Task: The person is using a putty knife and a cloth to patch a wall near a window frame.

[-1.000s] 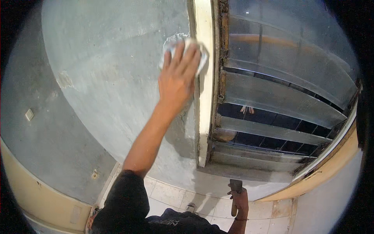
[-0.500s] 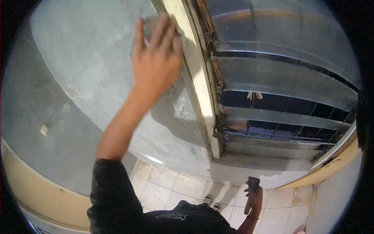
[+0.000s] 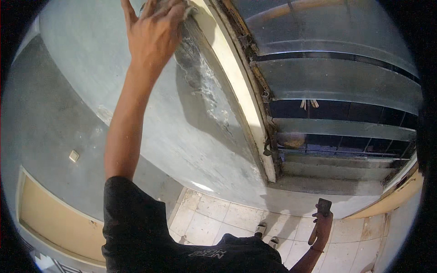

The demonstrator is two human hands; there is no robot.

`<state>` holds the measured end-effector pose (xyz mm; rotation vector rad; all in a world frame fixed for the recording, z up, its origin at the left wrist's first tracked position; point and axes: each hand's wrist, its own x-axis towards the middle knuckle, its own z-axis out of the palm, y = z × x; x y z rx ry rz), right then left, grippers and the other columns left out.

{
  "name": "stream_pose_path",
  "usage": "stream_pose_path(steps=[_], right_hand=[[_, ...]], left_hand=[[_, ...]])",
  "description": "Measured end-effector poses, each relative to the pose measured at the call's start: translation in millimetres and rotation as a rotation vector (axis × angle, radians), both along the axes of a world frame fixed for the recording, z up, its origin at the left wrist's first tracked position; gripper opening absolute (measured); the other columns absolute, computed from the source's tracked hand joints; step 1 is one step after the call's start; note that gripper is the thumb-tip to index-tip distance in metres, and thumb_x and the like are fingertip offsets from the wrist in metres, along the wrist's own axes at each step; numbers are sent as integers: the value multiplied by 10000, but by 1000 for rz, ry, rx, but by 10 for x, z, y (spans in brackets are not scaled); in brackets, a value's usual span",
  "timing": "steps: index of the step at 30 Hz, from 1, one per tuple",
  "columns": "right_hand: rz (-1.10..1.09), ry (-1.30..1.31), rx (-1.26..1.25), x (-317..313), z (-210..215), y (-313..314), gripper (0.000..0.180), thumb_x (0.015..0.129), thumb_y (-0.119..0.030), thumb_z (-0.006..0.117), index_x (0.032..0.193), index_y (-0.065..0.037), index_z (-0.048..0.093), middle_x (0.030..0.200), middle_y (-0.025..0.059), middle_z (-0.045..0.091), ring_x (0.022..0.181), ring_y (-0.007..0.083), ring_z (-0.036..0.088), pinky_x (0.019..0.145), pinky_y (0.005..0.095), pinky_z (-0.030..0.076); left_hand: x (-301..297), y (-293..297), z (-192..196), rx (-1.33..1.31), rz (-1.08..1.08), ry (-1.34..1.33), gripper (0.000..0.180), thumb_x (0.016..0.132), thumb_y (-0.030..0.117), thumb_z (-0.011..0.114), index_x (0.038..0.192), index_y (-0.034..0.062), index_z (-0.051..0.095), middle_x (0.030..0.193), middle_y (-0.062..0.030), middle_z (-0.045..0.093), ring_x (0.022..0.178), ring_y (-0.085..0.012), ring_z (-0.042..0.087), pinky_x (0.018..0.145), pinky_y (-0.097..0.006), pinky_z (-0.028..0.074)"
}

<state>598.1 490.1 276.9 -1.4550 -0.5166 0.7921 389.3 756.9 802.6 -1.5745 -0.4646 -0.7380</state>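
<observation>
My left hand (image 3: 154,38) reaches up to the grey painted wall (image 3: 82,59), just left of the cream window frame (image 3: 239,63). Its fingers press a greyish cloth-like piece (image 3: 191,11) to the wall; most of that piece is hidden under them. Below the hand, beside the frame, the paint is cracked and peeling (image 3: 207,88). At lower right, my right hand (image 3: 323,227) is held low over the floor, its fingers around a small dark rectangular block (image 3: 324,206) whose kind I cannot make out.
A louvered window with wide glass slats (image 3: 337,77) and a dirty, worn edge fills the right side. A light switch (image 3: 73,156) sits on the left wall above a cream panel (image 3: 59,209). My feet (image 3: 261,229) stand on white floor tiles (image 3: 209,207).
My left hand has moved up and to the left along the wall with the greyish piece, uncovering more peeling paint. The view has shifted slightly; my right hand still holds the dark block.
</observation>
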Motion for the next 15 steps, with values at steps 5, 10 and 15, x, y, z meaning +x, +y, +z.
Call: stream_pose_path(steps=[5, 10, 15], right_hand=[[22, 30, -18, -156, -27, 11, 352, 760, -124, 556, 1092, -13, 594, 1079, 88, 635, 726, 170, 625, 547, 297, 494], [-1, 54, -44, -251, -292, -235, 346, 752, -93, 554, 1084, -11, 599, 1021, 90, 648, 702, 163, 624, 531, 283, 484], [-48, 21, -57, -89, -342, -434, 315, 767, -94, 555, 1064, -12, 617, 994, 85, 656, 687, 149, 612, 511, 274, 470]], left_hand=[[-139, 227, -961, -82, -122, 147, 162, 762, 130, 585, 906, 134, 659, 1153, 27, 610, 1254, -180, 424, 1017, -693, 111], [-233, 226, -1348, -220, -177, 213, 160, 774, 144, 585, 913, 156, 663, 1160, 46, 611, 1245, -189, 439, 1022, -688, 106], [-274, 329, -462, 33, -182, 53, 363, 708, 42, 583, 1043, 168, 639, 1185, 40, 601, 1256, -248, 430, 1040, -656, 118]])
